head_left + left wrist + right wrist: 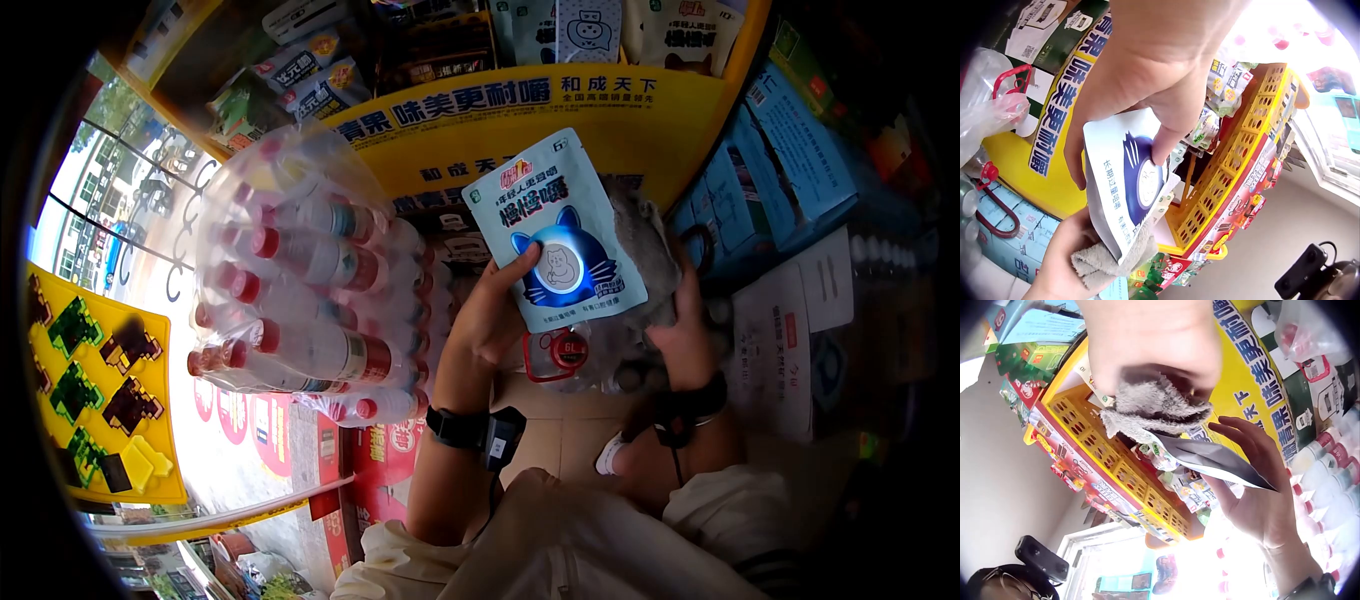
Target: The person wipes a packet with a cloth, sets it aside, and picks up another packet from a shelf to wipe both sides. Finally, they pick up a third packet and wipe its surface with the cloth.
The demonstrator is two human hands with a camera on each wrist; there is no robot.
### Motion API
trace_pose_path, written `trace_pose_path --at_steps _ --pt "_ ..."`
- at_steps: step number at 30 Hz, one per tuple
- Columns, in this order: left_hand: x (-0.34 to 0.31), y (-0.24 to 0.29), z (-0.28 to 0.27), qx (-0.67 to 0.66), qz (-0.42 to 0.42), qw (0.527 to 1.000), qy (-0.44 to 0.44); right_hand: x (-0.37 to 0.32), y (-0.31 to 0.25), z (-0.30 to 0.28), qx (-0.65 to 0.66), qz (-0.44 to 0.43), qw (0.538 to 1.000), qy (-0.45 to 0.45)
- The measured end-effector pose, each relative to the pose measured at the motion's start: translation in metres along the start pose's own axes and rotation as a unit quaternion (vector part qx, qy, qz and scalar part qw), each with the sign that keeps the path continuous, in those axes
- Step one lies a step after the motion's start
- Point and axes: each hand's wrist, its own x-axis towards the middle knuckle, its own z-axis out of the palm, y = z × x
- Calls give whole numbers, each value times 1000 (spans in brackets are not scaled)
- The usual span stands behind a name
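L hand (pixel 490 315) up, thumb fwd in pinch; R hand (pixel 685 340) beside, fingers curled

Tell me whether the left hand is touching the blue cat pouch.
Touching. The left wrist view shows the left hand pinching the pouch, thumb on its front.

Yellow display shelf (pixel 520 110), front band printed with lettering. Snack pouches (pixel 640 30) stand in a row along its top edge. Boxed goods (pixel 310 75) lie toward its left corner.
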Motion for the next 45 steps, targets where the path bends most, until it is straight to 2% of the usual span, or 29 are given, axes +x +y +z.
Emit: trace_pose_path --at_steps 1,3,7,9,10,12,16,18,19,20,22,23,24,26,30,32,33,36,37,38,40,41,43,45 --pt "0 0 0 4 -2 1000 1 2 2 -4 0 0 1000 1" --pt "-3 1 4 -2 -6 1000 2 5 8 -11 131 11 985 -112" --pt "-5 2 4 -21 -11 999 -29 4 12 -6 158 3 977 -141" --pt "-6 1 4 -38 -20 998 -34 6 15 -4 122 79 986 -87" --pt "-6 0 3 -55 -29 997 -39 4 11 -2 -10 37 990 -138" --pt "-6 -2 1 -61 -28 997 -45 4 10 6 -94 20 980 -176" --pt "-6 -1 -3 -75 -33 995 -62 -2 9 22 -143 4 974 -175" --pt "-8 -1 -2 -78 -36 995 -58 0 20 15 -224 -66 953 -193" --pt "-9 -1 -1 -81 -41 994 -54 12 37 -7 -292 -26 941 -171" --pt "-9 -2 1 -81 -41 994 -54 12 47 -13 -362 -107 909 -178" --pt "-8 -6 5 -60 -40 997 -15 12 70 -24 -265 -83 950 -145" --pt "-10 -5 8 -37 -42 998 22 2 49 -7 -529 -233 792 -196" --pt "-9 -6 7 -37 -42 998 22 -1 43 -7 -598 -197 752 -194" --pt "-5 -6 4 -49 -44 997 41 3 51 -20 -590 -177 769 -173" --pt "-2 -4 1 -109 -23 992 59 13 46 -29 -593 -145 769 -190" --pt "-2 1 5 -117 15 987 110 5 19 0 -587 -64 759 -274" --pt "-2 5 1 -112 10 987 112 3 15 6 -512 -84 798 -308" --pt "1 8 -3 -97 18 988 119 2 16 4 -500 -75 786 -356" --pt "4 5 -6 -69 33 989 124 3 16 3 -490 -28 790 -368" --pt "5 4 -8 -41 49 990 128 2 16 4 -490 -27 790 -368" --pt "4 2 -6 -9 43 989 139 -2 17 6 -329 98 908 -239" --pt "3 2 -5 23 39 988 150 -2 19 7 -329 98 908 -239" --pt "2 1 0 32 50 986 155 0 21 9 -300 27 935 -189" --pt "1 2 4 41 62 985 158 0 19 11 -316 7 929 -194"
